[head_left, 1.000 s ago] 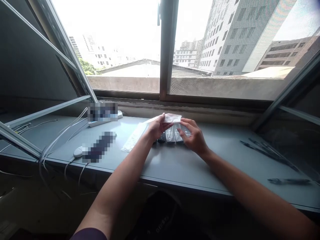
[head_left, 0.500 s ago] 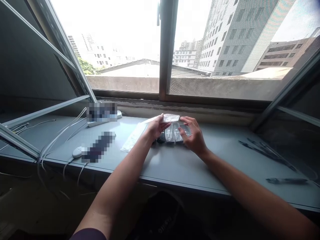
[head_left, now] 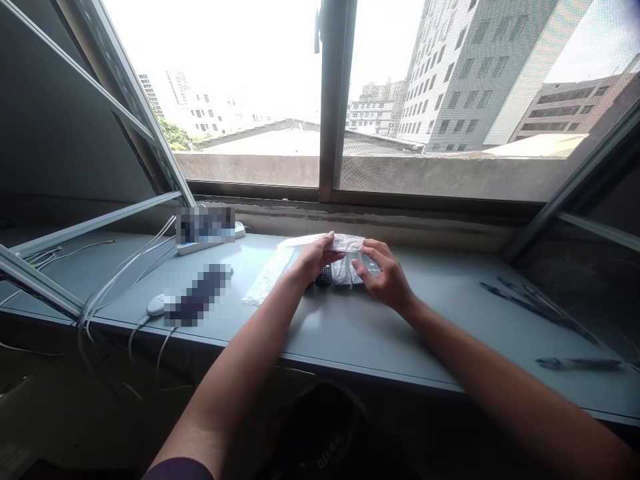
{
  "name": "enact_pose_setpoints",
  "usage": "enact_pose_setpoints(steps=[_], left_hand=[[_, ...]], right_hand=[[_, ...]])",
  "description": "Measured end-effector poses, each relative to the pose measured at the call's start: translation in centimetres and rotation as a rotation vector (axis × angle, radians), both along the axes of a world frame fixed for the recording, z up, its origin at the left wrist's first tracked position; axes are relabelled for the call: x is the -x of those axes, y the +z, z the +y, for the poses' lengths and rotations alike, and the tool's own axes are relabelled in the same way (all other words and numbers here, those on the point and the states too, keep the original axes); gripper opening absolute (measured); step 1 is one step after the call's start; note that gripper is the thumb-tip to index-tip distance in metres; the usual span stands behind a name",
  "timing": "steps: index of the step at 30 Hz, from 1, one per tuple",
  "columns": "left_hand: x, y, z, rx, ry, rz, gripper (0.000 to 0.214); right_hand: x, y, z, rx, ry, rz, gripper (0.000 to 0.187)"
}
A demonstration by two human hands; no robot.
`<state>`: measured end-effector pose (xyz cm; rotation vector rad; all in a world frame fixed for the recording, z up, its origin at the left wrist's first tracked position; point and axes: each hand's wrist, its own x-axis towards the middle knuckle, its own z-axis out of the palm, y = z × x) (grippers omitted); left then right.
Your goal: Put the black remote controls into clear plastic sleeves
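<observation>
Left hand (head_left: 313,261): raised just above the grey desk (head_left: 450,313), thumb and fingers pinched together on the near edge of the clear plastic bag (head_left: 345,241), holding it level so the mouth faced the other hand.
Right hand (head_left: 385,279): at 3 o'clock of the left hand, fingers curled and meeting the bag's right end; a firm pinch could not be told.
Clear plastic bag: held between both hands, directly over the row of remotes (head_left: 345,272).
Row of remotes: lay side by side on the desk, under the bag, within reach.
Flat bags (head_left: 267,277): lay at 8 o'clock of the left hand, set aside.
White cables (head_left: 125,273): trailed off the desk at 9 o'clock, well apart.
</observation>
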<state>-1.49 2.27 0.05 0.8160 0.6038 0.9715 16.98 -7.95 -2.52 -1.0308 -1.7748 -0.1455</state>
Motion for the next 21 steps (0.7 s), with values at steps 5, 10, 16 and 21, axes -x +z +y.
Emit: enact_pose_setpoints(steps=[5, 10, 16, 21], left_hand=[[0.4, 0.1, 0.0, -0.042, -0.11, 0.033, 0.018], [0.9, 0.1, 0.9, -0.036, 0.002, -0.034, 0.036], [0.6, -0.1, 0.9, -0.027, 0.012, -0.079, 0.028], [0.8, -0.2, 1.7, 0.119, 0.214, -0.257, 0.025]], right_hand=[[0.1, 0.5, -0.2, 0.028, 0.069, -0.045, 0.023], [0.2, 0.6, -0.4, 0.02, 0.075, -0.046, 0.023], [0.5, 0.0, -0.4, 0.026, 0.146, -0.137, 0.043], [0.4, 0.1, -0.4, 0.05, 0.149, -0.171, 0.034]])
